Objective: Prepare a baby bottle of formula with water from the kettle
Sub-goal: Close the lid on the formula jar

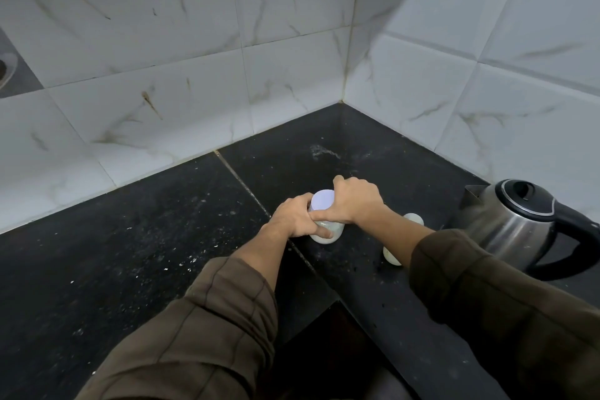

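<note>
Both hands are clasping the upright jar [329, 234] on the desk [162, 237] between them: left hand [293, 217] gripping its body, right hand [355, 201] curling over the lid [322, 201] (axis vertical, suiting a twist). The kettle [516, 221] is sitting beyond the right hand.

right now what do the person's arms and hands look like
The left hand and right hand are bare: no gloves, rings or watch in view. The left sleeve and right sleeve are dark olive-brown cloth with faint check lines, ending at mid forearm.
</note>
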A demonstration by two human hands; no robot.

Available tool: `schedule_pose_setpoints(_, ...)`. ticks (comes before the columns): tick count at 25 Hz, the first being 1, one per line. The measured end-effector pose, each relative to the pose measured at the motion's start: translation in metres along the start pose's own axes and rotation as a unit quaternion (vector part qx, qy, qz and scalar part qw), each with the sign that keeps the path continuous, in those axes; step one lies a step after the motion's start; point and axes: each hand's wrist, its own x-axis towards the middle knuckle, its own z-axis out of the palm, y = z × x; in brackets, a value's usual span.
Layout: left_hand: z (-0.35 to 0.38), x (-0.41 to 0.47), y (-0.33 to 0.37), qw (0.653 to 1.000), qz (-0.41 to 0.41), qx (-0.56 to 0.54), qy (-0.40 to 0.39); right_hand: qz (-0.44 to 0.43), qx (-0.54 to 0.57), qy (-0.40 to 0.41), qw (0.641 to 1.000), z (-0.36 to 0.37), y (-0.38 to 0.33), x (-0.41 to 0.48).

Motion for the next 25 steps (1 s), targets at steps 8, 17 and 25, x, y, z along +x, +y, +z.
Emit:
schedule_pose_setpoints(8, -0.003, 0.004, 0.000, 1.000, 0.007, 0.024, 0.008, -0.046, 0.061, -0.024, 0.997, -0.020, 0.011, 0.009)
schedule_pose_setpoints(17, -0.003, 0.008, 0.003, 0.999, -0.006, 0.045, 0.015, 0.012, -0.047, 0.013, 0.999, -0.013, 0.002, 0.007)
schedule_pose_setpoints(25, -0.005, 0.012, 0.008, 0.998, -0.014, 0.067, 0.006, -0.048, 0.013, -0.059, 0.997, -0.011, 0.003, 0.011)
